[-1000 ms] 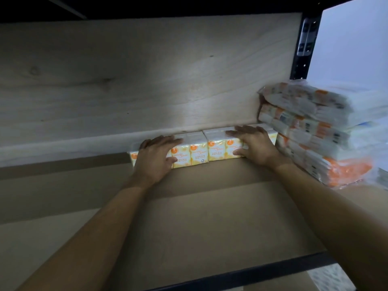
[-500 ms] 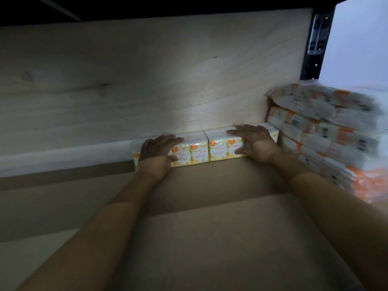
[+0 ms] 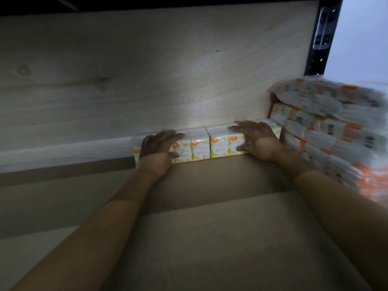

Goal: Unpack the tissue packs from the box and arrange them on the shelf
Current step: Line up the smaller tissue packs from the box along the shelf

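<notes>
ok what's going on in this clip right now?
A person is stocking a shelf. The left hand and right hand lie flat over a row of tissue packs standing against the wooden panel at the back, apparently squaring it up. A taller stack of wrapped packs stands just to the right. No box is in view.

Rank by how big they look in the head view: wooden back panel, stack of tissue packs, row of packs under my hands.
1. Wooden back panel
2. stack of tissue packs, nearer the camera
3. row of packs
</notes>
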Motion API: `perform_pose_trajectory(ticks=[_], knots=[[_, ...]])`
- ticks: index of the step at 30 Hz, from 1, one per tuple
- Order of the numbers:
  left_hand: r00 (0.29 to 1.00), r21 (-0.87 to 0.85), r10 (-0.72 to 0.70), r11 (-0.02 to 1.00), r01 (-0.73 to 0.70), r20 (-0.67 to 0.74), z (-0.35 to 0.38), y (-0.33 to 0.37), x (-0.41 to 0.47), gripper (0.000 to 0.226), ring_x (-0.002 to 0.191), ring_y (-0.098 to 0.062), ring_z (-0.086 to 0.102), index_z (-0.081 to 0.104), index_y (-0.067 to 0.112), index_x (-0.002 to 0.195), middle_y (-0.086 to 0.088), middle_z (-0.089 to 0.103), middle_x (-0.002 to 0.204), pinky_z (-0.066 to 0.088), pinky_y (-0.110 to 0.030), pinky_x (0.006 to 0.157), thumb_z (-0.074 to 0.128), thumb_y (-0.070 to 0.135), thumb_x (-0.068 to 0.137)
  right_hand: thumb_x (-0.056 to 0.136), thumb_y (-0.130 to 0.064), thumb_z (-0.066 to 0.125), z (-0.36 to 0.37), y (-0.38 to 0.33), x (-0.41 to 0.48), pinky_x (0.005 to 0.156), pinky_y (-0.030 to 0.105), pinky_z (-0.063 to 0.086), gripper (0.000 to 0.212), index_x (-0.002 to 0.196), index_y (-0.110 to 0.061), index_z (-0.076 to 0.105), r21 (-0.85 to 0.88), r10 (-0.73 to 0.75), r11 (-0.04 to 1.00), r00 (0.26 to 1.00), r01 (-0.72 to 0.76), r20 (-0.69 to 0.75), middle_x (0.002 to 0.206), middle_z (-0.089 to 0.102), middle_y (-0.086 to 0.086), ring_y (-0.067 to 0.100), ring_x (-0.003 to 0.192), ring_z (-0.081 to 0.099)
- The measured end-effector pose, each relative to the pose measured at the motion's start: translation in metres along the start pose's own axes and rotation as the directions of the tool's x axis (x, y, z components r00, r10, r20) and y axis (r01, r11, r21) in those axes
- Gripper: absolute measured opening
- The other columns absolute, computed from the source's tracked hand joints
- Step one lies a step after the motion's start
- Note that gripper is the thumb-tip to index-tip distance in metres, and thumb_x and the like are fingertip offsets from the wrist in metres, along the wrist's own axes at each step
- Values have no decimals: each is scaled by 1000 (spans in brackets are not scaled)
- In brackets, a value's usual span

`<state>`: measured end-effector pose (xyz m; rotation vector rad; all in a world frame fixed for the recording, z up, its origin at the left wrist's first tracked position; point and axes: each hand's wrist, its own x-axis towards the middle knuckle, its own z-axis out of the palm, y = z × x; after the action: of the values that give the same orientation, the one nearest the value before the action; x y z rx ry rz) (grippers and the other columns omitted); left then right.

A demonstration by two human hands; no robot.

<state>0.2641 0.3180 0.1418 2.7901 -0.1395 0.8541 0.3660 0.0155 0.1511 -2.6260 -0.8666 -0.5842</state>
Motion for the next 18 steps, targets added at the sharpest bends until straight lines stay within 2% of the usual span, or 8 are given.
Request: perform_pose_trajectory(ticks=[5,9,13,18], knots=[[1000,7,-11,1000,11,8,-1,3,-2,58,141,-13,26,40,37,140,10,37,150,9,-36,117,63,24,89,83,-32,69,-3,-6,0,118,42,3,69,141,-41,34,-25,44,999,999,-43,29,156,26,-8,12,145,16],[999,9,-23,1000,23,25,-4,7,-1,58,142,-14,25,40,35,141,8,38,150,8,-37,118,63,22,89,85,-36,65,-6,-14,-1,117,50,-4,69,142,-44,28,-117,96,989,993,-88,70,157,19,-12,11,146,8],[994,48,-66,997,62,84,-10,15,0,61,145,-16,18,38,36,142,7,34,153,2,-39,120,64,22,89,86,-39,63,-10,-22,-5,117,49,-3,72,145,-42,22,-158,126,981,989,-113,77,158,14,-11,14,147,4],[980,155,-98,985,71,175,-23,31,-8,68,148,-13,1,22,38,148,10,15,160,-8,-38,120,58,38,91,88,-46,57,-18,-35,-19,118,45,5,66,145,-37,26,-79,156,985,986,-151,66,158,20,-5,17,146,12]])
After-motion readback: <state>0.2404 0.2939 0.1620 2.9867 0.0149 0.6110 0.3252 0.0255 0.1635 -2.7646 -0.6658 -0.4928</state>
